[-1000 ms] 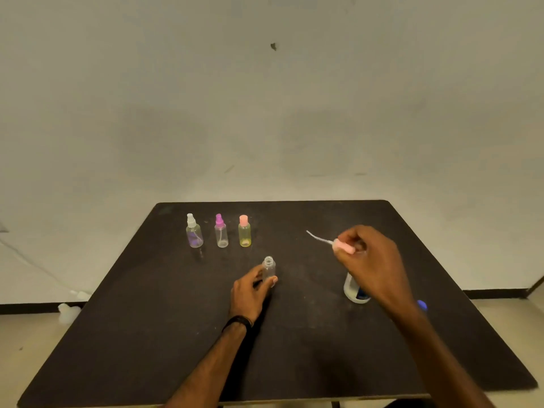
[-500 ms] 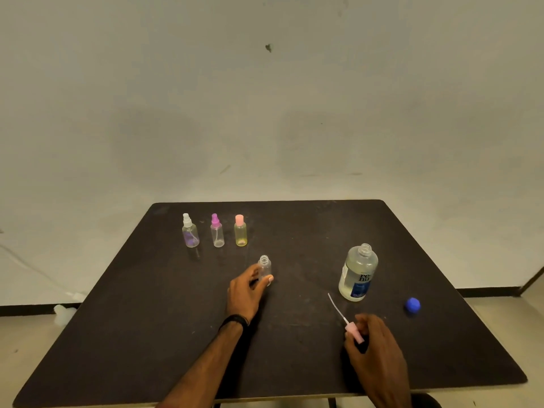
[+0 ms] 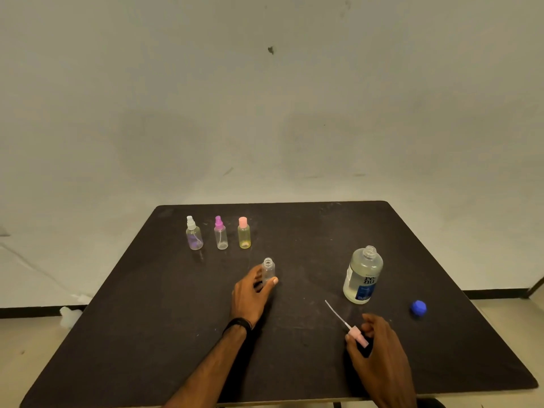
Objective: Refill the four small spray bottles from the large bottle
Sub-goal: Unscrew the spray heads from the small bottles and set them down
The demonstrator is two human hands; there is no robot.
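A dark, scuffed worktop [image 3: 147, 334] fills the foreground, a pale wall [image 3: 265, 113] rises behind it, and a whitish object [image 3: 70, 316] sits on the floor [image 3: 26, 348] at left.

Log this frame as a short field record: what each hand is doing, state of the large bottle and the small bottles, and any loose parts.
left hand: grips the open small bottle, upright on the table
right hand: pinches the pink spray head, its dip tube pointing away over the table
large bottle: upright, uncapped, mostly full of clear liquid
blue cap: loose on the table, right of the large bottle
capped small bottles: three in a row at the far left, white-topped, magenta-topped, pink-capped yellow
pouring: not yet begun
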